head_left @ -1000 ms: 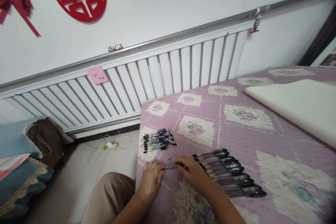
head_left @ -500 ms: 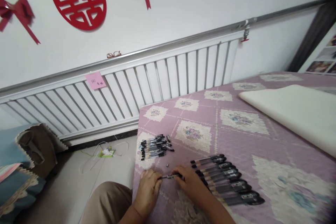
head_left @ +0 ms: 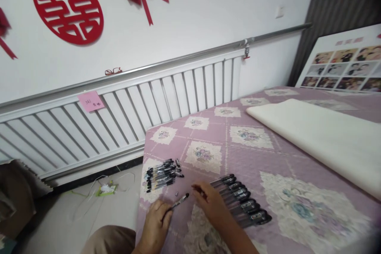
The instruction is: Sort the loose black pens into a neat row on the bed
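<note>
My left hand (head_left: pixel 156 222) is closed around the lower part of a pen (head_left: pixel 179 201), whose dark end points up and to the right. Just right of that pen, my right hand (head_left: pixel 210 204) hovers with its fingers loosely curled and apart; I see nothing between them. A small silvery cone-shaped piece (head_left: pixel 176 193) lies on the cloth close to the held pen. Beyond my left hand is a heap of short pen parts with dark ends (head_left: pixel 162 174). A row of longer black-capped pens (head_left: pixel 242 200) lies behind and beside my right hand, which partly covers it.
The purple flowered cloth (head_left: pixel 205 168) covers the surface I work on. A folded cream sheet (head_left: pixel 315 135) lies at its right. A white radiator (head_left: pixel 178 93) runs along the wall behind. Below the left edge, a power strip with cables (head_left: pixel 106 189) lies on the floor.
My right hand has let go of the pen's end and moved slightly away from it. The pen stays in my left hand, now tilted up more. The view has swung right.
</note>
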`<state>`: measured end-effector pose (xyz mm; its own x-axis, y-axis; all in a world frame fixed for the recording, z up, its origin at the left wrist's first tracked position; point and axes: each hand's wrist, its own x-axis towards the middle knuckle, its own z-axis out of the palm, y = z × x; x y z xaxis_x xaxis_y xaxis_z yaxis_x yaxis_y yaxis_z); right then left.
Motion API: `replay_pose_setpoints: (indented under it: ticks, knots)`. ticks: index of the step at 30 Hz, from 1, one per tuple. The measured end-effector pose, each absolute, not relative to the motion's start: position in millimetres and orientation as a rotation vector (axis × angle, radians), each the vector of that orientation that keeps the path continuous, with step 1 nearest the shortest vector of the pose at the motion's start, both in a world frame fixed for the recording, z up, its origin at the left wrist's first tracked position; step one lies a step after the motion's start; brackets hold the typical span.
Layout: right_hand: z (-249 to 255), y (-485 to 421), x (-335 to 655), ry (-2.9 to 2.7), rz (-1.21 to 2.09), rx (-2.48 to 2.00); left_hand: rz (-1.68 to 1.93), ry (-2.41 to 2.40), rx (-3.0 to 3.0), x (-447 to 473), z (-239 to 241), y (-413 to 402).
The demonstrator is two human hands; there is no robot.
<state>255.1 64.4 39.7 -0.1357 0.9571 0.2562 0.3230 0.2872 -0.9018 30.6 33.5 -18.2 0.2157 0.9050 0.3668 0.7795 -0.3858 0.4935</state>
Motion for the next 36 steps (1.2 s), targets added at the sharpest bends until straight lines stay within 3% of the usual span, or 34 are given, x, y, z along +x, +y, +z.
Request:
replay_pose_setpoints:
  ticks: [8, 11, 21, 29, 36]
  knots:
    - [40, 79, 333, -1.108, 0.656, -1.357, 0.823, 1.509, 2.352, 114, 9, 85]
    - [32, 80, 352, -0.966, 0.655, -1.351, 0.542, 1.588, 2.421, 145, 20, 115]
    - [33, 75, 361, -0.928, 0.643, -1.333, 0.325, 1.571, 2.48, 186, 12, 155]
    - [40, 78, 348, -0.95, 0.667, -1.33, 0.418, 1.516, 2.518, 167, 22, 125]
    - [39, 83, 312, -1.11, 0.693, -1.331, 0.797, 1.606, 2.553, 63, 3, 87]
